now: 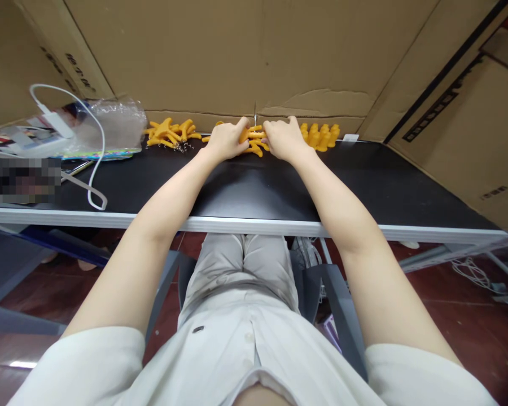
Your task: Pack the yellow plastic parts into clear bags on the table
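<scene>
Near the back of the black table, my left hand (228,141) is closed, thumb and fingers around an orange-yellow plastic piece (254,135) with limb-like ends. My right hand (284,140) is closed just beside it, fingertips at the right end of the same piece; what exactly lies between them is partly hidden. More yellow parts lie beneath and between the hands. To the left sits a pile of yellow limbed figures (169,133) with small metal chains or rings (183,146). Right of my right hand, several yellow peg-shaped parts (320,136) stand upright in rows.
Cardboard panels (220,56) wall off the table's back and right side. At left lie clear plastic bags (114,124), a white charger (58,124) and its looping cable (104,141). A small white tag (350,137) is at the back right. The silver table edge (254,225) runs before my lap.
</scene>
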The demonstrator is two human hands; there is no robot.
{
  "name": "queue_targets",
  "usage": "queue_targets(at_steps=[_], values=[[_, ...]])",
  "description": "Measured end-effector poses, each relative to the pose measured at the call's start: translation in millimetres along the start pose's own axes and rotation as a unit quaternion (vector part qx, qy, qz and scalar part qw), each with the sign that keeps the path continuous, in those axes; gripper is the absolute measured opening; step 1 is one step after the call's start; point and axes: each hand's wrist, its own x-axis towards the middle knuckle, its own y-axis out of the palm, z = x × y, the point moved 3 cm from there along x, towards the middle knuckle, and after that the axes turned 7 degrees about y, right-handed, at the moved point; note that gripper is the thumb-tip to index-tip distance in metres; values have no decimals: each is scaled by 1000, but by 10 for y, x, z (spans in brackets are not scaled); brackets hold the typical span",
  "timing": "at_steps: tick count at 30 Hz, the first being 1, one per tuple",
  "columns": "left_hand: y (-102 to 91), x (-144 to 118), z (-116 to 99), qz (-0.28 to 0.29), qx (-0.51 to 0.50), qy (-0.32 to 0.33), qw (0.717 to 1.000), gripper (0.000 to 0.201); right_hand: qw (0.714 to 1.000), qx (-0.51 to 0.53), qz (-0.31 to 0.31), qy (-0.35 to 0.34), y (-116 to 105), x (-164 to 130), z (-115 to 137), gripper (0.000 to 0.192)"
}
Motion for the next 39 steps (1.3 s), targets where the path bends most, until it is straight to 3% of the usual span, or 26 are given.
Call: queue_targets(at_steps=[5, 12, 17, 23, 27, 30, 35, 39], values=[[21, 32, 21, -33, -50, 0, 998, 53, 999, -18, -47, -8, -146, -54, 42, 43], [39, 84, 71, -31, -102, -22, 994, 40, 997, 16, -76, -20, -205, -58, 44, 49], [-14, 40, -7, -20, -80, -24, 996, 55, 996, 8, -78, -34, -154, -50, -10, 41], [-119, -23, -139, 25, 10, -66, 997, 85, 999, 31, -15, -5, -64, -54, -68, 40], [-150, -23, -178, 46, 34, -61, 996, 87, 998, 60, 29, 16, 68, 16, -142, 38], [-152, -19, -172, 61, 32, -60, 996, 87, 998, 64, 17, 11, 88, 48, -169, 35], [-111, 49, -8, 14, -30, -30, 999, 89, 998, 52, -12, 21, -64, -6, -108, 30], [-26, 135, 149, -44, -114, 14, 992, 78, 999, 28, -31, 25, -182, -61, -42, 33]])
